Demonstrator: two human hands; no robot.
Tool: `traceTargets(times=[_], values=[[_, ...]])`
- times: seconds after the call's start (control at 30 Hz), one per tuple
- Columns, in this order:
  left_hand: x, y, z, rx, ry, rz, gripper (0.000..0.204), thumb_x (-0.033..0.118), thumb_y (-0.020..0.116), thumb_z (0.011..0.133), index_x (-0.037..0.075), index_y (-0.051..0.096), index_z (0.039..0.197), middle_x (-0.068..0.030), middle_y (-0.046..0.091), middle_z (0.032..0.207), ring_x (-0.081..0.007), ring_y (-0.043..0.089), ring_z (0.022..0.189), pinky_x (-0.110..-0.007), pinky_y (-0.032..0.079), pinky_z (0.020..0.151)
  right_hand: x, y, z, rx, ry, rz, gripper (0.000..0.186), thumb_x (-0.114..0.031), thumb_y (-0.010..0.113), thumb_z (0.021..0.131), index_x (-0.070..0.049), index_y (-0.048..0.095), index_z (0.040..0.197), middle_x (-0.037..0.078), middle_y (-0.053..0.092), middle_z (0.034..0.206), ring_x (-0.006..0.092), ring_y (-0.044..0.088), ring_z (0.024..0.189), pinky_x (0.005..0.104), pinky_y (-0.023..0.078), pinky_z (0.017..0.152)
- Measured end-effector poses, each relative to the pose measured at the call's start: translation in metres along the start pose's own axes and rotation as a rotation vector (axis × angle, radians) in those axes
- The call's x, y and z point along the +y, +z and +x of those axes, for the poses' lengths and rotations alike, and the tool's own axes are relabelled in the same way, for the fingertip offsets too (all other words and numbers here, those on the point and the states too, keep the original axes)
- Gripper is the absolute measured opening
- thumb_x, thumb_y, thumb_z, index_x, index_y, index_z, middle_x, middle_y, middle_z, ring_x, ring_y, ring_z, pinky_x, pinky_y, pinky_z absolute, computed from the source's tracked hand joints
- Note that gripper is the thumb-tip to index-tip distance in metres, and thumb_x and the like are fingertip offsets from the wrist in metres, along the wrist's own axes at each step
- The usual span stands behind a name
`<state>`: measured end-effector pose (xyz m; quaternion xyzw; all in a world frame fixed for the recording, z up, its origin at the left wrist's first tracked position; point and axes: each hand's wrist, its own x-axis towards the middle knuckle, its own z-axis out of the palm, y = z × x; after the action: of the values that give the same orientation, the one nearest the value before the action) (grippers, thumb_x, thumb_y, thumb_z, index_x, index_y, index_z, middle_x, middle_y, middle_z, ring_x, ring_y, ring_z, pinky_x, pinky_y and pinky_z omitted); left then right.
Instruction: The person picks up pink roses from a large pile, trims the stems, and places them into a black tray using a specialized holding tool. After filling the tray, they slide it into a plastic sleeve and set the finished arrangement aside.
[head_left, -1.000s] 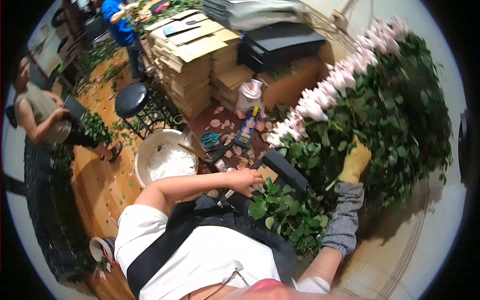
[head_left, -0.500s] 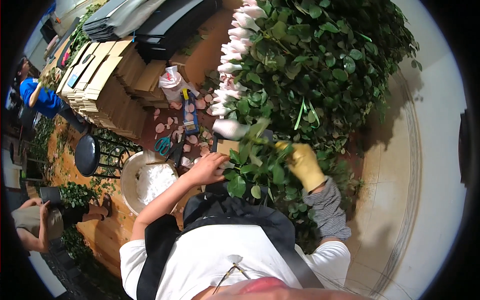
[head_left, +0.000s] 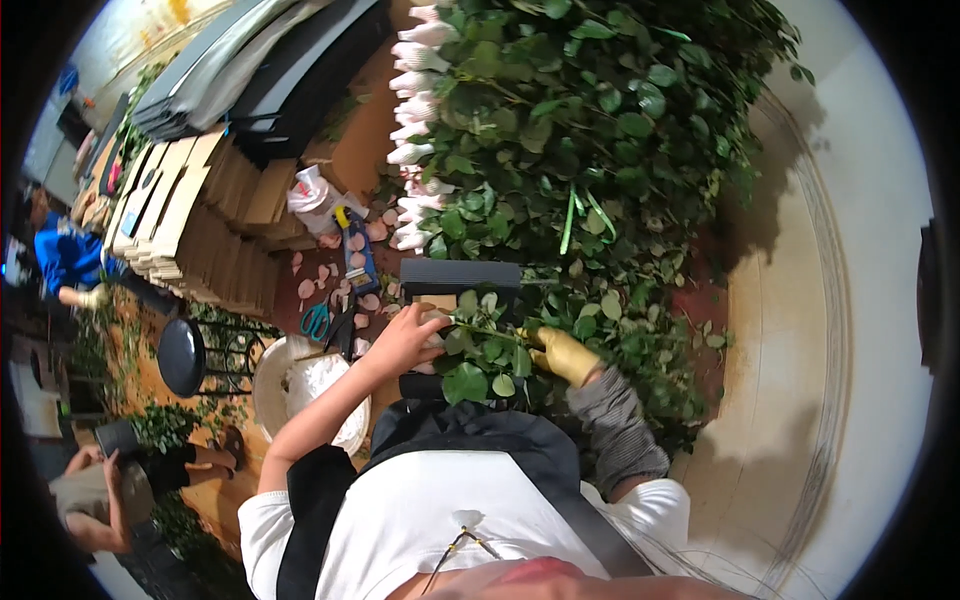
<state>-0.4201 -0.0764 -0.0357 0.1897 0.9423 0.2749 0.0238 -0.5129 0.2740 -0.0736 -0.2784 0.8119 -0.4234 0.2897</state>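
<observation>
My bare left hand is closed, fingers bent, around the pale head end of some leafy roses in front of my waist. The heads are mostly hidden by my fingers. My right hand, in a yellow glove, pinches the green stems to the right of the leaves. Both hands are over a black corrugated sheet, whose raised far flap stands behind them. A bit of brown cardboard shows just beyond my left fingers.
A big heap of roses, heads in white netting, lies beyond. At left are teal scissors, a blue tool, loose petals, a round bin, cardboard stacks and a stool. Two other people work at far left.
My right hand has come down and left. The net-covered rose head that was blurred beyond my left hand no longer shows there, and the sheet's flap is in plain view. My view has shifted slightly.
</observation>
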Motion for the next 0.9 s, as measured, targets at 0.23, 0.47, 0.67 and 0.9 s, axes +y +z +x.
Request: traceTargets(times=[0.23, 0.47, 0.67, 0.9], values=[[-0.009, 0.003, -0.008, 0.067, -0.088, -0.125, 0.071, 0.021, 0.083, 0.078, 0.009, 0.051, 0.140, -0.0183, 0.050, 0.133, -0.0399, 0.048, 0.126, -0.047, 0.041, 0.107, -0.165, -0.123, 0.102, 0.596, -0.488, -0.273, 0.048, -0.018, 0.064, 0.098, -0.005, 0.054, 0.143, 0.016, 0.064, 0.136, 0.0306, 0.062, 0.124, 0.0411, 0.049, 0.105], [-0.007, 0.016, -0.005, 0.084, -0.102, -0.085, 0.073, 0.024, 0.083, 0.080, 0.005, 0.048, 0.142, -0.0182, 0.052, 0.135, -0.0396, 0.049, 0.124, -0.047, 0.043, 0.105, -0.150, -0.139, 0.213, 1.212, -0.126, -0.921, 0.027, -0.008, 0.066, 0.081, -0.006, 0.067, 0.109, 0.012, 0.070, 0.100, 0.0303, 0.066, 0.098, 0.0450, 0.049, 0.094], [-0.009, 0.016, -0.001, 0.119, -0.106, -0.120, 0.075, 0.022, 0.083, 0.078, 0.002, 0.050, 0.142, -0.0195, 0.054, 0.134, -0.0407, 0.050, 0.124, -0.046, 0.043, 0.106, -0.142, -0.161, 0.185, 1.043, -0.271, -1.073, 0.007, -0.007, 0.069, 0.074, -0.007, 0.070, 0.081, 0.010, 0.069, 0.078, 0.0316, 0.067, 0.075, 0.0412, 0.052, 0.066], [-0.022, 0.031, -0.014, 0.194, -0.128, -0.206, 0.085, 0.023, 0.085, 0.079, 0.002, 0.043, 0.149, -0.0219, 0.053, 0.135, -0.0410, 0.050, 0.124, -0.046, 0.042, 0.106, -0.118, -0.106, 0.081, 0.595, -0.602, -0.281, 0.026, 0.002, 0.063, 0.079, -0.007, 0.072, 0.102, 0.013, 0.068, 0.080, 0.0319, 0.067, 0.079, 0.0410, 0.053, 0.065]])
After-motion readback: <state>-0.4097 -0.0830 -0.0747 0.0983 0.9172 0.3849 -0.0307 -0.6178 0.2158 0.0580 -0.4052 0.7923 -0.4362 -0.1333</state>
